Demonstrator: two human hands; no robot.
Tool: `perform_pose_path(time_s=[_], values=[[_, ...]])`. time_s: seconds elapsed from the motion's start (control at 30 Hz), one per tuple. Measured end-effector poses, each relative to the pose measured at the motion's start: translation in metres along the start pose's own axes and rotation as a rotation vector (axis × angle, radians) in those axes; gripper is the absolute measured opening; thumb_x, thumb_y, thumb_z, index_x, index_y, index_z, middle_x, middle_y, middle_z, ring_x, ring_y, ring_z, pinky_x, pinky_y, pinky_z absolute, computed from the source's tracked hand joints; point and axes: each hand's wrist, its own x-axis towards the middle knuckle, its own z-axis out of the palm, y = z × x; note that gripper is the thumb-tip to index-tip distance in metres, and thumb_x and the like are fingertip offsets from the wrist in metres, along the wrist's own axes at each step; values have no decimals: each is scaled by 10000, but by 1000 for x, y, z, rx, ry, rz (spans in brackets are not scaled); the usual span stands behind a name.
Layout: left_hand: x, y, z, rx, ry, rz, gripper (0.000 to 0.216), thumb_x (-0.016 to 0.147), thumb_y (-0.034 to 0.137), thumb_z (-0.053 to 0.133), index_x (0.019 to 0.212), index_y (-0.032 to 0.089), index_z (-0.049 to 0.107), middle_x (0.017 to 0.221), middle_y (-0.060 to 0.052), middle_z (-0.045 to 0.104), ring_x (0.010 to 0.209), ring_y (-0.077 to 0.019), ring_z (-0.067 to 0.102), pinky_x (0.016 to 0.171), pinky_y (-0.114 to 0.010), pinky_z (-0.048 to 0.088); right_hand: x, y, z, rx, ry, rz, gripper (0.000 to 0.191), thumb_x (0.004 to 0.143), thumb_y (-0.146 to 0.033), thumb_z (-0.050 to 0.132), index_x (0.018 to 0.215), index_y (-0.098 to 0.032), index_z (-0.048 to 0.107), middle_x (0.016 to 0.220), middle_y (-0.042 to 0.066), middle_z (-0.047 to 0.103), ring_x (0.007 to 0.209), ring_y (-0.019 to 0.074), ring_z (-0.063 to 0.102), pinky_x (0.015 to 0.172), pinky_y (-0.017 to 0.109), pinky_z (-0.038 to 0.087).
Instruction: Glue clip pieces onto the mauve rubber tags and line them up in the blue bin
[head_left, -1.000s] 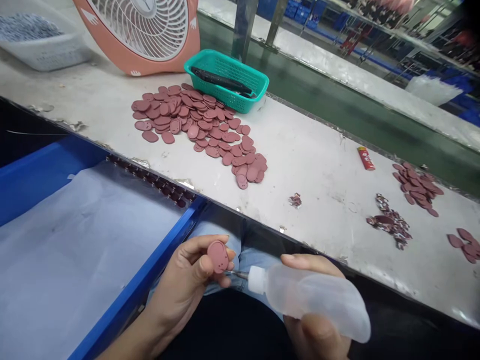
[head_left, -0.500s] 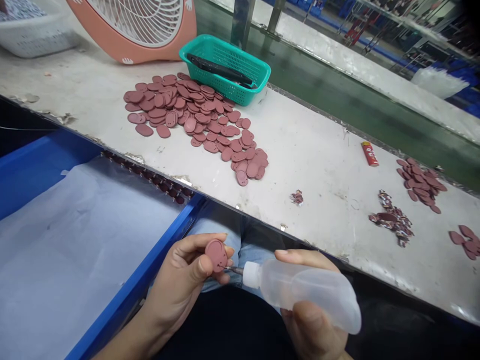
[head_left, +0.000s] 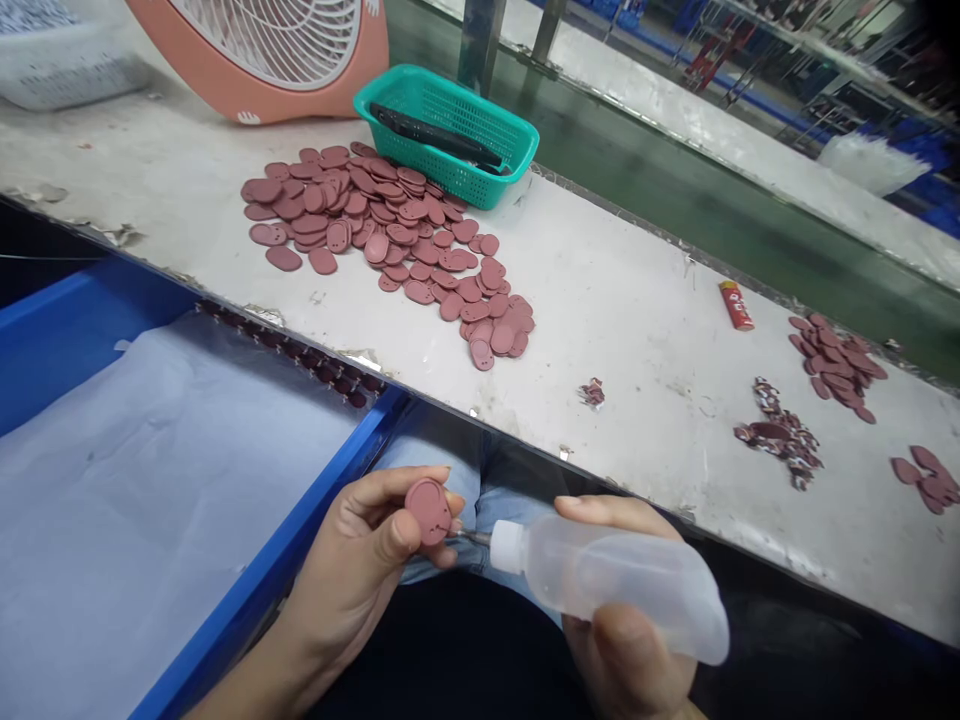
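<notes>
My left hand pinches a flat maroon oval rubber piece between thumb and fingers, its face turned up toward me. My right hand wraps around a translucent plastic squeeze bottle lying almost level. The bottle's white cap ends in a thin metal needle tip, which reaches the lower edge of the oval piece. Where the tip meets the piece is partly hidden behind the left fingers. Denim-covered knees show below the hands.
A large pile of maroon ovals lies on a worn white bench. On it stand a teal basket holding black items, a peach fan, a small red tube and smaller piles. A blue tray lined with pale sheeting sits left of my hands.
The whole view has drifted slightly up and left as my head moved. Both hands keep their hold, and the needle tip stays at the oval piece.
</notes>
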Motion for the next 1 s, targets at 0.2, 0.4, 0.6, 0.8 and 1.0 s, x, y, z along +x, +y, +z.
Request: perform_pose_path(time_s=[0.2,0.4,0.6,0.8,1.0], values=[[0,-1,-1,-4,18,-6,311,617,425,938,876,278,848,741,-39,808,651,-143,715,585,-174,605,3,-1,2,-14,-31,-1,307,948,-450,613,1185,-264,673,565,-35,585,382,122,468,367,256,413],[-2,-1,-4,2,6,5,352,598,458,937,887,278,847,747,-36,810,661,-155,726,583,-181,607,0,4,-3,-64,25,-41,378,917,-508,630,1178,-237,670,700,0,660,460,132,543,407,265,437],[-3,2,0,8,53,-3,362,564,470,948,850,273,846,756,-33,812,599,-141,708,571,-189,601,-2,5,-3,-14,79,69,369,880,-525,674,1147,-272,700,730,-7,651,454,110,483,433,269,424],[-3,1,1,13,84,-13,360,548,465,958,834,275,848,732,-43,804,630,-160,724,561,-180,588,7,0,4,53,59,110,327,831,-478,754,1090,-280,736,538,-63,493,395,87,383,391,224,341],[-1,2,13,35,244,22,431,467,488,980,784,233,838,686,-50,777,616,-178,707,518,-194,571,12,3,9,156,129,213,331,758,-478,801,997,-256,745,507,-74,435,405,68,327,396,197,308]])
